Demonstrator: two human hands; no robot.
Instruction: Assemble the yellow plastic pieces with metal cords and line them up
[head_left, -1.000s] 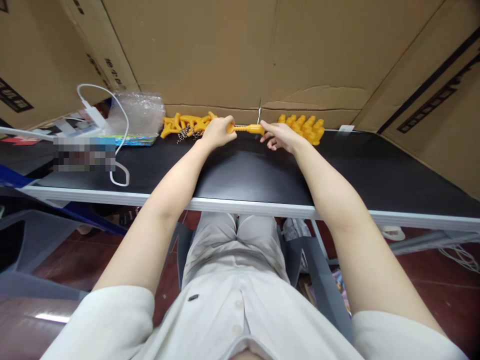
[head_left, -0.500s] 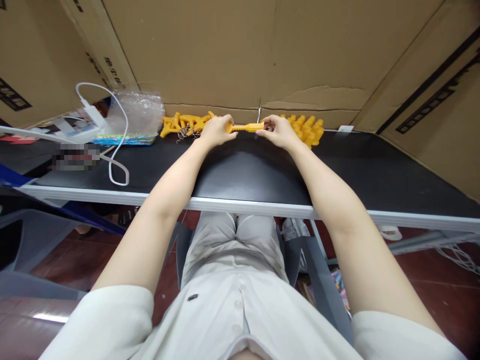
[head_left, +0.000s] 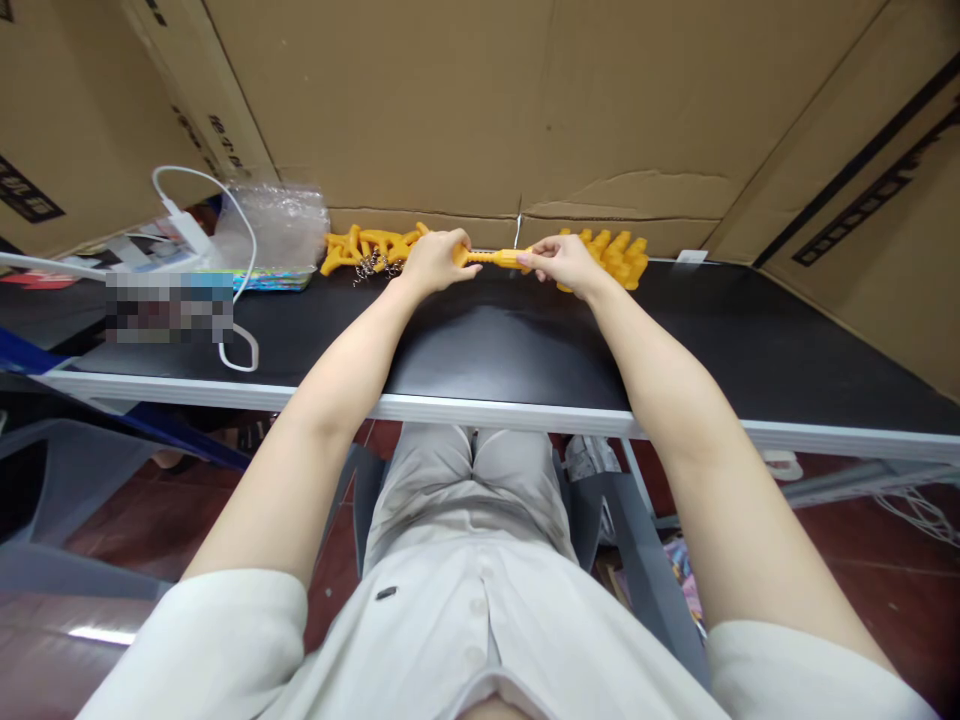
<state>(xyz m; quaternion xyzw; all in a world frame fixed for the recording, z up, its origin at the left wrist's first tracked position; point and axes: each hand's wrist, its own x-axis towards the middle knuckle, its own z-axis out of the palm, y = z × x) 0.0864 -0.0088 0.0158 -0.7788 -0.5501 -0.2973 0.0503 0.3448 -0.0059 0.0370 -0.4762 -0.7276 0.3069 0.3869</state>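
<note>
My left hand (head_left: 436,262) is closed around one end of a yellow plastic piece, which has a thin ridged shaft (head_left: 480,257) running to the right. At the far end of that shaft sits a yellow tubular sleeve (head_left: 508,258), pinched by the fingers of my right hand (head_left: 568,262). The grip inside my left palm is mostly hidden. Beside the left hand lie a pile of yellow branched plastic handles (head_left: 356,243) and several metal coil springs (head_left: 367,267). Just beyond the right hand stand rows of yellow knobbed plastic parts (head_left: 621,262).
On the left of the black table (head_left: 480,350) are a white cable (head_left: 253,240), a clear plastic bag (head_left: 274,220) and a colourful flat packet (head_left: 281,280). A cardboard wall (head_left: 435,110) closes off the back. A metal rim (head_left: 502,413) edges the front.
My right hand has shifted slightly to the right, and its fingers now lie straighter along the end of the sleeve. My left hand stays almost in place.
</note>
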